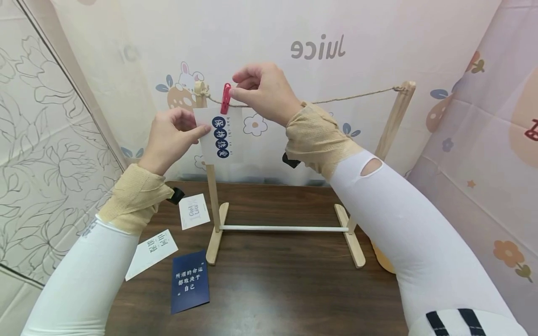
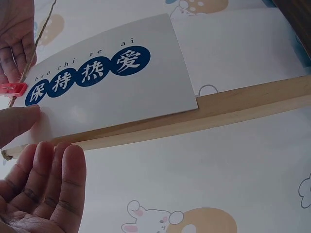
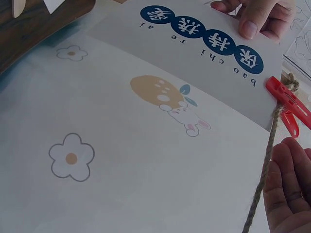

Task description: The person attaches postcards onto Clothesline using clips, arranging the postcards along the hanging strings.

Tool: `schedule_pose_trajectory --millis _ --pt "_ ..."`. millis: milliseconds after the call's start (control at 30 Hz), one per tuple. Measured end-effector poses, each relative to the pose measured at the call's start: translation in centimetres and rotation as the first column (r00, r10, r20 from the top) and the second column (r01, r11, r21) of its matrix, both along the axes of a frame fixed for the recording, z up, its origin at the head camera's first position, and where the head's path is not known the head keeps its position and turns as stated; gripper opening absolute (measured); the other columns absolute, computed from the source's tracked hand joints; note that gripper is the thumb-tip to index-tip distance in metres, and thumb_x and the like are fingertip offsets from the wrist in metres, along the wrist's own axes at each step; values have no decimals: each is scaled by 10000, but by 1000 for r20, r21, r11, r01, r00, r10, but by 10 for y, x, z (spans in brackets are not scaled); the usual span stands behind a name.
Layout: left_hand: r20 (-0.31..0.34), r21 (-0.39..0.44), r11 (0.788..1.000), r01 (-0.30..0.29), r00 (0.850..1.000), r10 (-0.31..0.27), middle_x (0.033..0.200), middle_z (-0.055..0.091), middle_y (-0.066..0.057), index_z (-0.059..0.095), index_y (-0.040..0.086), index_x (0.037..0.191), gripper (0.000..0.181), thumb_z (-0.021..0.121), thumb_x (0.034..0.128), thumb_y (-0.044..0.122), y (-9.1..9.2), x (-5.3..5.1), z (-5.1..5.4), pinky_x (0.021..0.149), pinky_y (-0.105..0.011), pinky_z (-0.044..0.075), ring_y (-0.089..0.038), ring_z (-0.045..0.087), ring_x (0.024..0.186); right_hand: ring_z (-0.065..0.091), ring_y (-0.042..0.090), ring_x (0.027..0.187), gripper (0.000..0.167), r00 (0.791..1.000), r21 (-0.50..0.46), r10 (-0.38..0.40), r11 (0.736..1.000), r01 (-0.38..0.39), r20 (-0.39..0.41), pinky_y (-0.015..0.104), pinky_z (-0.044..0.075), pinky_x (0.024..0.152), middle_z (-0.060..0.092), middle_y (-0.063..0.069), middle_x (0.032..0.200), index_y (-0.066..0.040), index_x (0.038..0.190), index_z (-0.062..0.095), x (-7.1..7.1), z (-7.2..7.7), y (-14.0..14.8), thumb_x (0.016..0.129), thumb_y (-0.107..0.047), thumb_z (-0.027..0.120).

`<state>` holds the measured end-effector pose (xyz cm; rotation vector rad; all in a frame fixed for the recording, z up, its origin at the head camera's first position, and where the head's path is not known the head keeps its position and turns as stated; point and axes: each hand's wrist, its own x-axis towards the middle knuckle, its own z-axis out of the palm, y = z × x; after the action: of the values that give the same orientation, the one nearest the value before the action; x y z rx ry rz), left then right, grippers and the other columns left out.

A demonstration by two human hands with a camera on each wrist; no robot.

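Observation:
A white card (image 1: 236, 135) with blue circles and white characters hangs from the rope (image 1: 357, 97) near the left post. A red clothespin (image 1: 225, 99) sits on the rope at the card's upper edge. My left hand (image 1: 174, 133) is at the card's left edge. Its thumb lies over the card's printed face, while the other fingers, apart from the thumb, reach to the edge in the left wrist view. My right hand (image 1: 266, 91) is beside the clothespin, thumb tip close to it. In the right wrist view, that hand's loosely bent fingers (image 3: 289, 182) are clear of the clothespin.
A wooden stand with two posts (image 1: 213, 196) and a white crossbar (image 1: 286, 228) rises from the brown table (image 1: 273, 289). At the left lie a navy card (image 1: 190, 282) and two white cards (image 1: 152, 254). A patterned curtain (image 1: 378, 46) hangs behind.

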<state>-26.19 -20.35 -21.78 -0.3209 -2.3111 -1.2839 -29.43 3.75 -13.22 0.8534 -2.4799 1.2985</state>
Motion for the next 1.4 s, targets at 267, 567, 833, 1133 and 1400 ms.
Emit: schedule_pose_trajectory --millis 267,567,833,1133,1400 --pt "-6 10 1000 0 1000 0 838 707 158 712 36 1078 263 857 956 218 -3 3 -2 679 -187 570 -64 700 718 712 155 969 256 1000 -56 8 998 -9 -21 247 564 919 772 89 1092 -18 1242 740 3 -4 13 1010 -127 747" --pt "-5 8 1000 6 1000 -6 840 697 165 713 12 1106 278 848 961 208 -5 10 -5 679 -182 558 -31 682 715 748 168 936 216 998 -130 45 990 -49 -36 251 574 883 803 154 1091 10 1190 745 12 -12 28 989 -68 762" --pt "5 -8 1000 15 1000 -15 860 695 175 714 5 1149 322 848 958 228 -8 14 -13 679 -174 535 -26 681 738 747 168 932 210 999 -162 27 986 -33 -44 221 572 869 803 163 1093 15 1172 760 15 -26 44 981 -75 767" --pt "3 -40 999 21 1000 -21 852 693 170 721 20 1140 300 845 963 229 -10 21 -23 680 -186 521 -53 678 779 748 122 910 215 999 -201 26 979 -33 -36 213 580 846 807 164 1080 39 1161 756 18 -43 62 960 -33 785" --pt "3 -47 999 1 1000 -1 824 704 178 732 16 1104 300 856 954 244 -10 28 -31 651 -192 514 -50 682 759 741 111 929 228 1000 -194 16 981 -20 -23 216 576 857 800 152 1088 30 1182 750 21 -56 75 970 -48 783"
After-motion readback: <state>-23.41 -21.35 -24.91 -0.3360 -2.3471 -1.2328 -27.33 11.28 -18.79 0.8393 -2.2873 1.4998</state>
